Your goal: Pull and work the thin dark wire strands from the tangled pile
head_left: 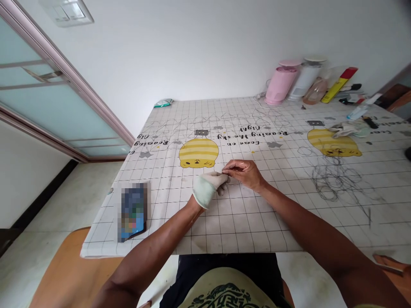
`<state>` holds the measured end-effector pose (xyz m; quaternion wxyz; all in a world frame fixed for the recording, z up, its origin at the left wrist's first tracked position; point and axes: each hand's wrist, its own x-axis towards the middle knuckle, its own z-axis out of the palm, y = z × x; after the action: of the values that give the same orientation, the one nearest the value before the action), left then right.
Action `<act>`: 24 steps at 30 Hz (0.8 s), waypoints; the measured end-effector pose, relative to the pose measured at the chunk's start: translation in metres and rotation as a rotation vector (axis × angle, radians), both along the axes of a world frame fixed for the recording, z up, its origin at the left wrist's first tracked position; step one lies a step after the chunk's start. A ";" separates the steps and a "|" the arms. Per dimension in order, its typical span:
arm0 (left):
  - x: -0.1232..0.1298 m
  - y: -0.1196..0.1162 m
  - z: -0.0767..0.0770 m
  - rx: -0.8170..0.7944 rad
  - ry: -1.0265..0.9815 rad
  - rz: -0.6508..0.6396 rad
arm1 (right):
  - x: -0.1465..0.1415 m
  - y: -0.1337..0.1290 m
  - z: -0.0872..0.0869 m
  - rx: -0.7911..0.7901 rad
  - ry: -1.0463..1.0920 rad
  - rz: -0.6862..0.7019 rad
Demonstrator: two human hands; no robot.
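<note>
Over the middle of the table, my left hand (210,185) wears a pale glove, its fingers pinched together. Bare and also pinching, my right hand (245,173) meets it fingertip to fingertip. Whatever lies between the fingertips is too small to make out. To the right, a loose tangle of thin dark strands (334,177) is spread on the cloth. A second pale glove (351,128) rests behind that tangle.
A checked tablecloth (231,233) covers the table. At left lies a pixelated, phone-like object (133,211). Along the back right stand a pink cylindrical device (281,83), a white one (306,81), a clear bottle (316,90) and a yellow-and-red box (338,85). A green packet (163,103) sits at the far-left corner.
</note>
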<state>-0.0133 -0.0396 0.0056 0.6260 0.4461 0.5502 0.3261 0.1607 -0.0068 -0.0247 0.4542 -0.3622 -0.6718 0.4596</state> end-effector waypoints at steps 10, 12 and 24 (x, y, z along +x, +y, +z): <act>-0.004 0.007 -0.001 0.051 -0.069 0.163 | 0.021 -0.003 0.026 -0.110 0.055 0.087; -0.004 0.009 -0.002 0.060 -0.105 0.183 | 0.020 -0.005 0.027 -0.122 0.029 0.081; -0.013 0.015 -0.002 0.159 -0.076 0.141 | 0.014 -0.013 0.016 0.044 -0.230 -0.138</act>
<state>-0.0261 -0.0243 0.0034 0.5844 0.4420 0.5285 0.4287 0.1744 -0.0197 -0.0085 0.4126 -0.4478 -0.7028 0.3679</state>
